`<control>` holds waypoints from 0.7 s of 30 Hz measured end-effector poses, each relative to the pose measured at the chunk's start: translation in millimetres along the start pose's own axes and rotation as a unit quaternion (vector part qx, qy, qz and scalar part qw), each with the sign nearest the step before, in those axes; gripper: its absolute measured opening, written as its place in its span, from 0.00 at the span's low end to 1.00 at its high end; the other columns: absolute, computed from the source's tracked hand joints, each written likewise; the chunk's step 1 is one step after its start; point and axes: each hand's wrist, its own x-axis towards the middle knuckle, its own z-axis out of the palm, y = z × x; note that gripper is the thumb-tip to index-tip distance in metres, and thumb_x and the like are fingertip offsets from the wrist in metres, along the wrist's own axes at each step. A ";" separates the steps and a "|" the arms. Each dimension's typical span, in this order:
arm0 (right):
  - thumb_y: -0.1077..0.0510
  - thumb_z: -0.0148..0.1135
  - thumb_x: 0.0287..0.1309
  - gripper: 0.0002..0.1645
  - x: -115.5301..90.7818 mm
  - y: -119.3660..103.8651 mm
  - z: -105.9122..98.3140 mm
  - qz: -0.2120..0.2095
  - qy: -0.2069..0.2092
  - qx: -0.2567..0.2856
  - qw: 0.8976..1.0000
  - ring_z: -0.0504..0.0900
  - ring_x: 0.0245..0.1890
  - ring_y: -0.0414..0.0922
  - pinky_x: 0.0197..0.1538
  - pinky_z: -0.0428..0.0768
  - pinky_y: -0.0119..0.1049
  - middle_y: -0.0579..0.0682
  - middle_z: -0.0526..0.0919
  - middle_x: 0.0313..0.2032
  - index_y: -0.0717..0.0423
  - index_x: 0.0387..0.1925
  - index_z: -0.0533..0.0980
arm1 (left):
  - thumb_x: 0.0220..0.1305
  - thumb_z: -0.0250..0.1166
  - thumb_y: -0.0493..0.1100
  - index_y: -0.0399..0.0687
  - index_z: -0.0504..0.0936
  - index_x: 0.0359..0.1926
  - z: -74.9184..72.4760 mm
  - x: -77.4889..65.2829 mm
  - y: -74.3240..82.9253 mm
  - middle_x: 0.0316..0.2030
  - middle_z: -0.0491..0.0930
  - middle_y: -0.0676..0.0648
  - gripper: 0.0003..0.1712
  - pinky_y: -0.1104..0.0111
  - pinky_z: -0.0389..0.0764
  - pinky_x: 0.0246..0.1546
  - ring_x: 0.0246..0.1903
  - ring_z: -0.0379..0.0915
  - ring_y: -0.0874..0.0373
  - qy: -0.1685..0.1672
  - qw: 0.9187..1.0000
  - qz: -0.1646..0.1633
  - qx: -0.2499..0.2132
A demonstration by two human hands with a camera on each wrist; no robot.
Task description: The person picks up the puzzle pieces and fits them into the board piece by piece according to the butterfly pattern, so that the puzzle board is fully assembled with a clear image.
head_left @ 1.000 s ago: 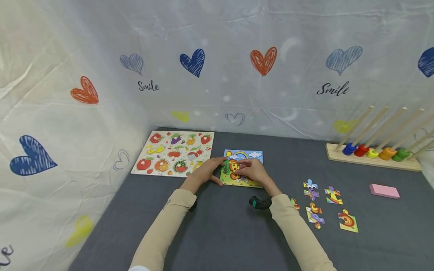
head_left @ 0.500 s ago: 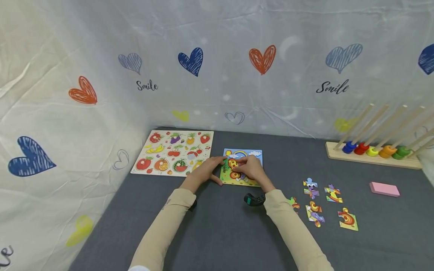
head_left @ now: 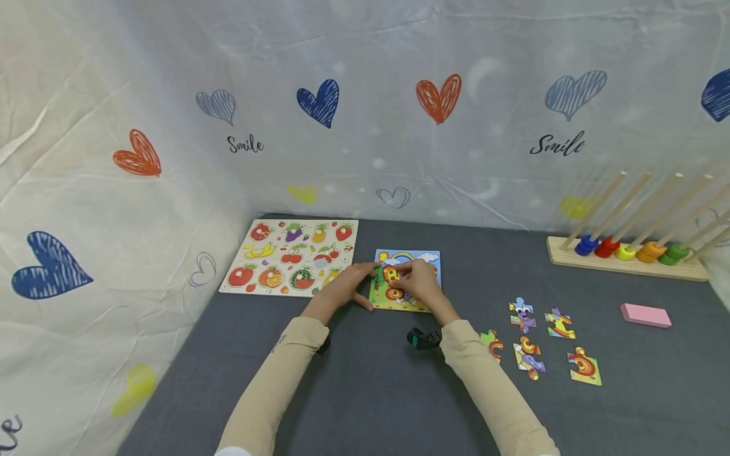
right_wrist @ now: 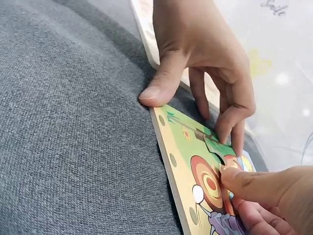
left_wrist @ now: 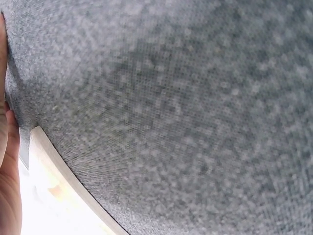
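Note:
A small jigsaw puzzle board point(head_left: 381, 304) with a lion, a rainbow and grass lies flat on the dark cloth. My left hand point(head_left: 344, 286) rests along its left side. In the right wrist view the left thumb point(right_wrist: 157, 92) touches the near-left corner, while the other fingertips come down on the board's left part. My right hand point(head_left: 423, 284) is over the board's middle, with thumb and fingers pinching a puzzle piece point(head_left: 390, 273) with orange lion artwork. The fingers hide part of that piece. The left wrist view catches only the edge of the left hand point(left_wrist: 10, 176).
Several loose puzzle pieces point(head_left: 529, 358) lie to the right, one partly behind the right sleeve. A fruit board point(head_left: 283, 256) is just left of the puzzle. Back right stands a wooden peg stand point(head_left: 627, 262) with coloured rings; a pink block point(head_left: 646, 315) lies before it.
My right hand and forearm have shifted slightly left, the fingers staying at the lion piece. The left hand has held its place on the board.

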 end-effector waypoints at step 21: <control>0.65 0.73 0.48 0.21 -3.1 5.4 6.4 -0.006 0.024 0.029 0.999 0.82 0.20 0.44 0.31 0.81 0.41 0.56 0.86 0.27 0.61 0.47 0.82 | 0.42 0.79 0.49 0.31 0.61 0.68 0.1 0.1 -1.4 0.53 0.77 0.38 0.55 0.55 0.63 0.66 0.62 0.66 0.44 0.002 1.000 -0.002 -0.006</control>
